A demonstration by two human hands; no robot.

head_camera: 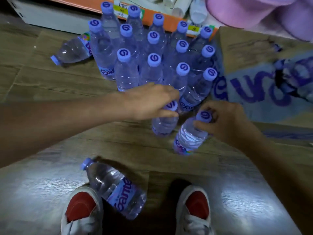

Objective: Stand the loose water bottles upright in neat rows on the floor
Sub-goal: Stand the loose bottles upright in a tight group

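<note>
Head view: left hand [152,102] pinching cap of bottle [164,124], right hand [225,121] gripping neck of tilted bottle [189,134], both just before standing rows [152,53]; careless nudge likely to topple neighbours.

**Partial lettering on bottles and box**

The lying bottle [116,189] by the shoes carries a label reading "ame", first letter unclear. Each purple cap [123,55] bears a dark swirl mark. The cardboard box [264,85] shows large purple letters, illegible. Yellow shelf tags [121,10] are too blurred.
</note>
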